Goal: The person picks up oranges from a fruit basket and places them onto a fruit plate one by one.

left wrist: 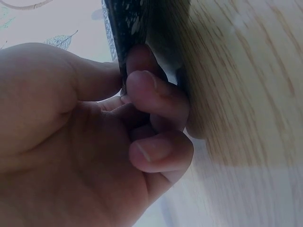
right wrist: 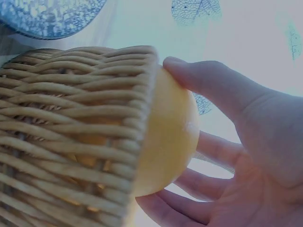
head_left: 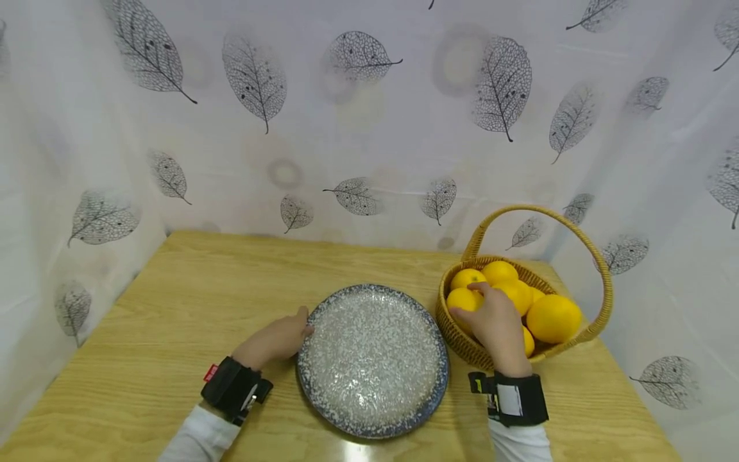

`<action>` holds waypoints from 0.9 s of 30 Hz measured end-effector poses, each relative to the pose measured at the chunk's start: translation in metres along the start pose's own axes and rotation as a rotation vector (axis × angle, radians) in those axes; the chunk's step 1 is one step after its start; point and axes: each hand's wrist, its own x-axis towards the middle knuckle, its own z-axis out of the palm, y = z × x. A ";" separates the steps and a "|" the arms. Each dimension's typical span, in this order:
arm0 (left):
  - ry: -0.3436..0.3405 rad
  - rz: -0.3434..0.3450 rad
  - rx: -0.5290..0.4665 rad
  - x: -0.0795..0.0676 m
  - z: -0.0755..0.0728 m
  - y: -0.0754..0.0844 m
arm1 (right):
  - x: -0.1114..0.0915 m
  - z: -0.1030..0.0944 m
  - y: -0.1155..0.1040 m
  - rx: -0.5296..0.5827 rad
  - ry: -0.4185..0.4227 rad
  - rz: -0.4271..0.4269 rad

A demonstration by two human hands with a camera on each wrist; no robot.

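Note:
A round speckled grey plate (head_left: 372, 359) with a dark blue rim lies on the wooden table. My left hand (head_left: 274, 340) pinches its left edge. In the left wrist view, the thumb is on one side of the plate's rim (left wrist: 127, 28) and curled fingertips (left wrist: 147, 87) are under the other. To the right stands a wicker basket (head_left: 464, 346) of yellow-orange oranges. My right hand (head_left: 498, 324) reaches in from above and grips an orange (head_left: 462, 299) at the basket's left side. The right wrist view shows thumb and fingers around this orange (right wrist: 173, 135), partly behind the woven wall.
The basket's tall arched handle (head_left: 600, 269) rises to the right of my right hand. Several more oranges (head_left: 553, 319) fill the basket. A leaf-printed curtain (head_left: 358, 141) hangs behind the table (head_left: 219, 282) and down both sides.

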 end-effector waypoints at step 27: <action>0.008 -0.052 -0.018 0.003 0.003 0.000 | 0.001 0.003 -0.045 0.011 0.149 -0.099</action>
